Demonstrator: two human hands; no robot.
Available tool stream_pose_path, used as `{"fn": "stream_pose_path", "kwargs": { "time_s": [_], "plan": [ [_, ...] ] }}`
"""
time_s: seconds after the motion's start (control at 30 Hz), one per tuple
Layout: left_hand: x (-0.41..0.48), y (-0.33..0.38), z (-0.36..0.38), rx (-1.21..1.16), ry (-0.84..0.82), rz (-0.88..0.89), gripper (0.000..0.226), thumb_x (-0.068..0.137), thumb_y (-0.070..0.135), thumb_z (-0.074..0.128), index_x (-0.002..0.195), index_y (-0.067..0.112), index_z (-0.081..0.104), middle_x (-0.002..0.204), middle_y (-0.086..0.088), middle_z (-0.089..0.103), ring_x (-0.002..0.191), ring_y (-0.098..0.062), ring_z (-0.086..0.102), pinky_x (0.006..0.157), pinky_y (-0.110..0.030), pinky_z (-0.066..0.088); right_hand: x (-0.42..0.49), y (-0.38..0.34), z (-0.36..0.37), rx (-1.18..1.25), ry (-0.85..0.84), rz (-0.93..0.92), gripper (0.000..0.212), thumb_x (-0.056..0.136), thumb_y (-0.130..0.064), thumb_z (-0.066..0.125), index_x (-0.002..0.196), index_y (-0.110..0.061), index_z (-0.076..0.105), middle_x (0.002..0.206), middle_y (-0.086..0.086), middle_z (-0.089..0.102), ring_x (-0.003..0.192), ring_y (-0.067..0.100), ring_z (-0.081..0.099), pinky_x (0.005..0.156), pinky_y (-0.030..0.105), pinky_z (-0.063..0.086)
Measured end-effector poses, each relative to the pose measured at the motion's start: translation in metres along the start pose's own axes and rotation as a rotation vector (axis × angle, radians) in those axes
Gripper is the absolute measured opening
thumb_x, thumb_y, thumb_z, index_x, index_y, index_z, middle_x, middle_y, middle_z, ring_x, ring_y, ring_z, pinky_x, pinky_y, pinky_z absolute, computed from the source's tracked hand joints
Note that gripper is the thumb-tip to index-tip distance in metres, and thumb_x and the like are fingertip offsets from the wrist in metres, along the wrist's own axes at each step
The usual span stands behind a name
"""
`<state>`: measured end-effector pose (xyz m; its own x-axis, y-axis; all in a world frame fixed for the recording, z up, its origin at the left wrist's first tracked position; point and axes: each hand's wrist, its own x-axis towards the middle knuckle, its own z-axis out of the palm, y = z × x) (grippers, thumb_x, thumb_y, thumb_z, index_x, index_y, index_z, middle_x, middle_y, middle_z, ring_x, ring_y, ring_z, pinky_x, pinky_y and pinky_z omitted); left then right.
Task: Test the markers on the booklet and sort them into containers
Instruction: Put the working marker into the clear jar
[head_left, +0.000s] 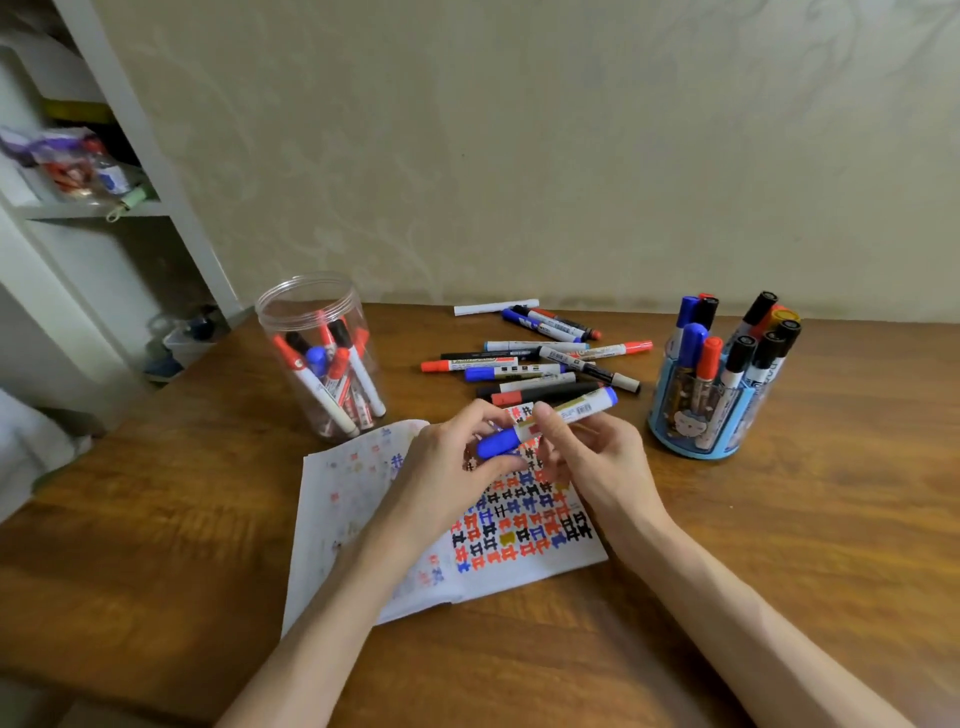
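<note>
A blue marker (571, 412) with a white barrel is held above the open booklet (519, 525), whose page is covered with red, blue and black test marks. My left hand (457, 467) grips its blue cap end. My right hand (587, 457) pinches the barrel near the middle. Behind my hands lies a loose pile of markers (540, 358). A clear plastic jar (322, 358) at the left holds several markers. A blue holder (696, 415) at the right holds several more, standing upright.
The wooden table (779, 519) meets a pale wall at the back. A white shelf unit (104, 208) with clutter stands at the far left. A white stick-like object (493, 307) lies near the wall behind the pile.
</note>
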<state>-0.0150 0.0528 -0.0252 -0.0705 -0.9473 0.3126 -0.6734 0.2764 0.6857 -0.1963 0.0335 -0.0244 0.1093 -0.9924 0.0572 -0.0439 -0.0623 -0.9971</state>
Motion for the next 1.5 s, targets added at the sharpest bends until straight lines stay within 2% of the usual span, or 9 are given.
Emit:
{"fn": "stream_pose_path", "kwargs": {
  "time_s": [0.1, 0.3, 0.43, 0.57, 0.67, 0.97, 1.3, 1.43, 1.5],
  "plan": [
    [-0.003, -0.003, 0.003, 0.167, 0.024, 0.143, 0.031, 0.094, 0.034, 0.070, 0.121, 0.019, 0.064, 0.103, 0.006, 0.072, 0.090, -0.006, 0.067, 0.076, -0.024, 0.056, -0.002, -0.002, 0.000, -0.044, -0.005, -0.006, 0.040, 0.091, -0.056, 0.069, 0.087, -0.017, 0.076, 0.077, 0.004, 0.077, 0.067, 0.018, 0.073, 0.069, 0.028, 0.059],
    [-0.006, 0.001, 0.006, 0.307, -0.131, 0.172, 0.020, 0.107, 0.031, 0.046, 0.115, 0.016, 0.056, 0.094, 0.008, 0.060, 0.076, -0.004, 0.056, 0.062, -0.012, 0.037, -0.001, -0.008, -0.003, -0.164, -0.024, 0.023, 0.050, 0.092, -0.057, 0.067, 0.070, -0.012, 0.071, 0.070, 0.006, 0.076, 0.061, 0.017, 0.073, 0.066, 0.024, 0.059],
    [-0.011, 0.001, -0.006, 0.069, -0.225, 0.027, 0.023, 0.110, 0.034, 0.040, 0.103, 0.021, 0.058, 0.075, 0.005, 0.058, 0.063, -0.005, 0.054, 0.054, -0.022, 0.039, -0.005, -0.014, -0.003, -0.205, -0.068, -0.081, 0.042, 0.095, -0.051, 0.066, 0.070, -0.017, 0.070, 0.069, 0.001, 0.075, 0.061, 0.011, 0.072, 0.061, 0.017, 0.055],
    [-0.016, 0.005, -0.021, -0.217, -0.335, -0.060, 0.026, 0.110, 0.031, 0.041, 0.104, 0.019, 0.063, 0.093, 0.015, 0.072, 0.093, 0.001, 0.068, 0.078, -0.021, 0.056, -0.009, -0.019, -0.002, -0.195, -0.120, -0.144, 0.037, 0.097, -0.046, 0.066, 0.075, -0.016, 0.071, 0.076, 0.003, 0.077, 0.069, 0.017, 0.075, 0.066, 0.024, 0.060],
    [-0.019, 0.005, -0.030, -0.299, -0.397, -0.094, 0.025, 0.109, 0.031, 0.042, 0.099, 0.023, 0.063, 0.084, 0.024, 0.071, 0.087, 0.002, 0.070, 0.073, -0.017, 0.053, -0.013, -0.020, -0.001, -0.180, -0.163, -0.169, 0.032, 0.099, -0.039, 0.065, 0.083, -0.013, 0.075, 0.077, 0.002, 0.076, 0.069, 0.015, 0.072, 0.065, 0.024, 0.058],
    [-0.024, -0.008, -0.045, -0.533, -0.583, -0.188, 0.036, 0.106, 0.040, 0.043, 0.097, 0.012, 0.065, 0.073, -0.007, 0.043, 0.065, -0.014, 0.041, 0.060, -0.023, 0.035, -0.016, -0.021, 0.002, -0.179, -0.293, -0.251, 0.034, 0.099, -0.040, 0.063, 0.087, -0.011, 0.076, 0.074, 0.007, 0.071, 0.065, 0.020, 0.066, 0.061, 0.026, 0.052],
    [-0.025, 0.004, -0.005, 0.035, -0.253, -0.046, 0.021, 0.106, 0.041, 0.049, 0.114, 0.026, 0.061, 0.096, 0.010, 0.068, 0.086, -0.004, 0.064, 0.076, -0.034, 0.055, -0.013, -0.005, 0.019, -0.036, 0.033, 0.138, 0.043, 0.093, -0.051, 0.069, 0.072, -0.013, 0.071, 0.060, 0.000, 0.070, 0.047, 0.007, 0.061, 0.053, 0.024, 0.046],
    [-0.028, 0.005, -0.005, -0.012, -0.342, -0.056, 0.027, 0.108, 0.042, 0.040, 0.112, 0.024, 0.059, 0.091, 0.003, 0.069, 0.080, -0.013, 0.067, 0.068, -0.040, 0.054, -0.013, -0.003, 0.017, 0.029, 0.015, 0.095, 0.039, 0.102, -0.034, 0.066, 0.070, -0.011, 0.069, 0.059, 0.003, 0.064, 0.045, 0.010, 0.050, 0.049, 0.026, 0.040],
    [-0.029, -0.010, -0.016, -0.067, -0.339, -0.130, 0.025, 0.108, 0.045, 0.040, 0.107, 0.031, 0.061, 0.102, 0.004, 0.071, 0.096, -0.013, 0.070, 0.083, -0.043, 0.059, -0.005, -0.005, 0.002, 0.113, 0.125, 0.076, 0.034, 0.103, -0.027, 0.064, 0.074, -0.012, 0.069, 0.064, 0.006, 0.063, 0.046, 0.009, 0.047, 0.046, 0.024, 0.037]
  ]
}}
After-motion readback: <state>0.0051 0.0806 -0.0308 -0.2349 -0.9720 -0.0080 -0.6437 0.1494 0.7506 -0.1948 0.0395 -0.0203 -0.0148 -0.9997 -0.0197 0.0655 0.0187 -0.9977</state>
